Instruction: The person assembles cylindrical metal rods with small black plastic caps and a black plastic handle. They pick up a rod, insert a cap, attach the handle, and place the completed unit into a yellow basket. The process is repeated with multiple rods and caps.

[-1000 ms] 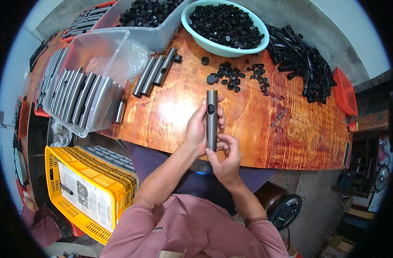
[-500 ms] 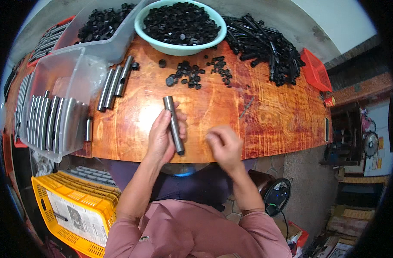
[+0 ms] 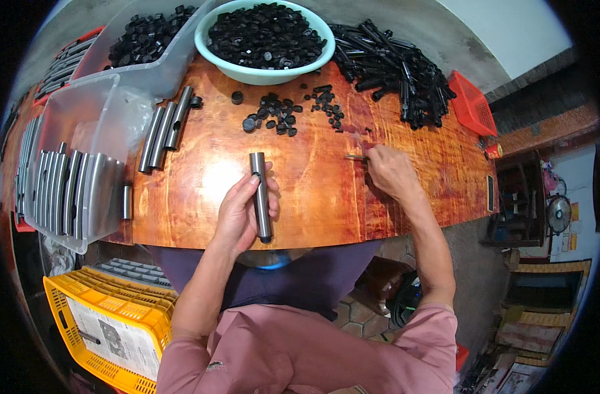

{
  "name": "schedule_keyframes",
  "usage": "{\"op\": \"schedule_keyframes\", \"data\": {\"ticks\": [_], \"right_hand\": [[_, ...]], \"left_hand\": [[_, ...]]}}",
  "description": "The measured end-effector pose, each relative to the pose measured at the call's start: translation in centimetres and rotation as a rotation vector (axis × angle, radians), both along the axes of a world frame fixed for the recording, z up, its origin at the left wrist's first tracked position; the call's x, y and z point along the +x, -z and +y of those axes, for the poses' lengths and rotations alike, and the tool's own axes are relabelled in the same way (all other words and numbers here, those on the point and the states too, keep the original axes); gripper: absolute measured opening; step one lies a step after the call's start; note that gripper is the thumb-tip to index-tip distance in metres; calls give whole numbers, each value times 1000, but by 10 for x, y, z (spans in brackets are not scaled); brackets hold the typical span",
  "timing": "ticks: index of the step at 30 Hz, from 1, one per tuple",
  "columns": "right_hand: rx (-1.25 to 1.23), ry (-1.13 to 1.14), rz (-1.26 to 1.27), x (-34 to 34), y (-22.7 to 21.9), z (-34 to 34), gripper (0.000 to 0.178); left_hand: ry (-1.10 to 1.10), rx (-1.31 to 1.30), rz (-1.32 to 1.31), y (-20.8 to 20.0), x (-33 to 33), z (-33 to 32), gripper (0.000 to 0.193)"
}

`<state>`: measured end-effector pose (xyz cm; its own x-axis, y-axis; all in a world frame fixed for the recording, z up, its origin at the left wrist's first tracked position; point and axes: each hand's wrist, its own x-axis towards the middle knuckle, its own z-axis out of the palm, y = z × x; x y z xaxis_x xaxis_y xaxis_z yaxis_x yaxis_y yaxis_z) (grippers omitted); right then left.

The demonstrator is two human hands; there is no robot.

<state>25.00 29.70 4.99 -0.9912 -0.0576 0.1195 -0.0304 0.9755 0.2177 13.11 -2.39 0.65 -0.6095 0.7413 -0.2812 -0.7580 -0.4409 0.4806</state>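
Note:
My left hand (image 3: 242, 203) is wrapped round a shiny metal tube (image 3: 262, 217), held nearly upright in the picture. A dark hole shows in its side by my thumb, and its near end is black. To the right, my right hand (image 3: 388, 169) is closed in a pinch at the table surface. From its fingertips a thin metal rod (image 3: 354, 157) sticks out to the left. Small black caps (image 3: 273, 115) lie loose beyond the tube, with smaller black pieces (image 3: 326, 102) beside them. Three more metal tubes (image 3: 162, 134) lie together on the left.
A pale green basin (image 3: 204, 56) heaped with black caps stands at the back, beside a pile of black rods (image 3: 411, 79). At the right edge sits a red basket (image 3: 474, 108). On the left, a clear bin (image 3: 106, 121) holds several tubes. Below is a yellow crate (image 3: 162, 322).
My right hand has moved right and away from me, and has taken hold of the thin rod that lay on the table. My left hand keeps the tube, now more upright.

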Motion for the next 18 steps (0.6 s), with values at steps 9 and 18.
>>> {"op": "schedule_keyframes", "data": {"ticks": [9, 18], "right_hand": [[-1792, 255, 225, -16, -8, -108, 29], [-1984, 193, 50, -31, 4, -143, 33]], "left_hand": [[53, -54, 110, 6, 3, 0, 46], [49, -17, 77, 5, 4, -3, 42]]}}
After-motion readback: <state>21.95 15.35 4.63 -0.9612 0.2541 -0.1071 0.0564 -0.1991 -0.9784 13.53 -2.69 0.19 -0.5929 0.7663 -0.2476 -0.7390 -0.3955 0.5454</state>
